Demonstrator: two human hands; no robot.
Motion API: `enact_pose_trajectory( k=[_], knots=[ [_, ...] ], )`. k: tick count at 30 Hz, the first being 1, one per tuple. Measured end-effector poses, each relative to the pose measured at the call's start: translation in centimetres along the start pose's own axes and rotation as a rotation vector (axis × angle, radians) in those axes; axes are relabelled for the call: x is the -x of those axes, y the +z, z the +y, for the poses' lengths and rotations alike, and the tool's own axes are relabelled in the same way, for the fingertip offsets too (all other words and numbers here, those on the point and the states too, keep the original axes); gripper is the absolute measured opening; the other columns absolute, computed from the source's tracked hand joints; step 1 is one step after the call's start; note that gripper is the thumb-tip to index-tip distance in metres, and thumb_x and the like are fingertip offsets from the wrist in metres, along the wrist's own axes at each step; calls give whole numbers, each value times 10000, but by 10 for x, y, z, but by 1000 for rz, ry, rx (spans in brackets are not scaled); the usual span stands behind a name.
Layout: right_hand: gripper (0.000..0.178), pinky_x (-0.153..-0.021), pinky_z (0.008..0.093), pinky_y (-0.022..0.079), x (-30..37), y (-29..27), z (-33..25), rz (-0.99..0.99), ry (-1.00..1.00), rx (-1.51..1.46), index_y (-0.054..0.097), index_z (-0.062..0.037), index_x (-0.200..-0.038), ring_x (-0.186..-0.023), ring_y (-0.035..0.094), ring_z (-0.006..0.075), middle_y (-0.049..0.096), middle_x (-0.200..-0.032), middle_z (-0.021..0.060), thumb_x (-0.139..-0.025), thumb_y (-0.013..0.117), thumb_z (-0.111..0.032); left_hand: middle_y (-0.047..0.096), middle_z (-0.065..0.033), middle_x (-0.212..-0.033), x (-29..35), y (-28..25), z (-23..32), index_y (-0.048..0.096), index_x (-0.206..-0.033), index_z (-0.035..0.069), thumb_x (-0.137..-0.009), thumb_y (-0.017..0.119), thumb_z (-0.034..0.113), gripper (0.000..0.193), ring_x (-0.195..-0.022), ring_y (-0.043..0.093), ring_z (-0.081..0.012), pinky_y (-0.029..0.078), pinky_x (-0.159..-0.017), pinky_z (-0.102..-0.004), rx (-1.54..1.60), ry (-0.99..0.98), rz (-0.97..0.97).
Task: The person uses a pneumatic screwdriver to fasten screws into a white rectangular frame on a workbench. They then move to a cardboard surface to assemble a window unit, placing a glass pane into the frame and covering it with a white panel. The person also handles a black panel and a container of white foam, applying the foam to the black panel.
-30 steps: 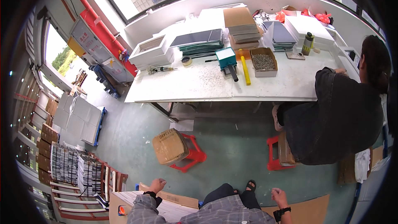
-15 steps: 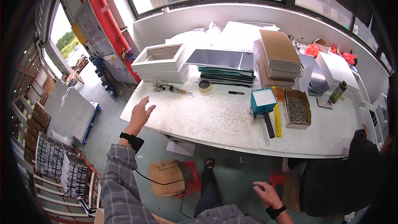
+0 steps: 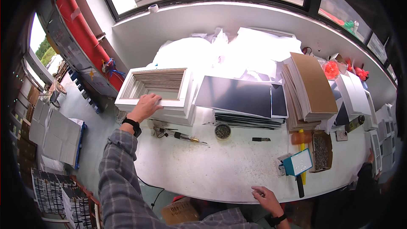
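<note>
My left hand (image 3: 146, 107) is at the near side of a stack of white rectangular frames (image 3: 181, 107), its fingers closed over the top frame's near bar. The frames are hollow, and the stacked inner edges show through the opening. My right hand (image 3: 267, 199) hovers by the table's front edge, empty, with its fingers loosely bent and apart. Close to the frames lie a slim electric screwdriver (image 3: 180, 135) with a cable and a round tub of small metal pieces (image 3: 222, 132). Dark flat panels (image 3: 233, 95) are piled right of the frames.
Brown-topped boards (image 3: 316, 85) stand stacked toward the right. Before them are a teal block-shaped tool with a black handle (image 3: 297, 163), a yellow bar (image 3: 303, 178) and a carton of small fasteners (image 3: 322, 150). A dark-handled cutter (image 3: 261, 139) lies mid-table. Another person's hand (image 3: 371, 157) is at far right.
My left hand has moved forward from the table's left edge and taken hold of the top white frame. My right hand has come up toward the table's front edge. The view has shifted closer.
</note>
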State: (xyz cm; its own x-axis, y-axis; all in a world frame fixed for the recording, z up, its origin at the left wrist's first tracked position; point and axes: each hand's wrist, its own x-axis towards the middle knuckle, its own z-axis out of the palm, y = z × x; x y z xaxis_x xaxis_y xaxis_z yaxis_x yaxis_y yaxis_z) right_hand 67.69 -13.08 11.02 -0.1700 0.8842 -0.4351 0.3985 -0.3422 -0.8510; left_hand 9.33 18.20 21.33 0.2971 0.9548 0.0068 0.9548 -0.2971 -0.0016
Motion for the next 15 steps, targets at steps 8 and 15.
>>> enact_pose_trajectory(
  k=[8, 15],
  knots=[
    [357, -869, 324, 551, -50, 12, -30, -21, -43, 8, 711, -64, -1295, -969, 683, 181, 725, -1098, 118, -1016, 687, -285, 540, -214, -1106, -11, -65, -4, 534, -1268, 15, -1117, 450, 343, 371, -976, 619, -414, 507, -880, -506, 166, 143, 198],
    [380, -870, 307, 566, -66, 11, -21, -38, 14, -292, 673, -11, -1329, -912, 676, 146, 721, -1085, 95, -1042, 649, -259, 593, -174, -1138, 125, -122, 126, 533, -1441, 10, -985, 694, 218, 527, -986, 612, -347, 508, -887, -448, 268, 196, 250]
  ],
)
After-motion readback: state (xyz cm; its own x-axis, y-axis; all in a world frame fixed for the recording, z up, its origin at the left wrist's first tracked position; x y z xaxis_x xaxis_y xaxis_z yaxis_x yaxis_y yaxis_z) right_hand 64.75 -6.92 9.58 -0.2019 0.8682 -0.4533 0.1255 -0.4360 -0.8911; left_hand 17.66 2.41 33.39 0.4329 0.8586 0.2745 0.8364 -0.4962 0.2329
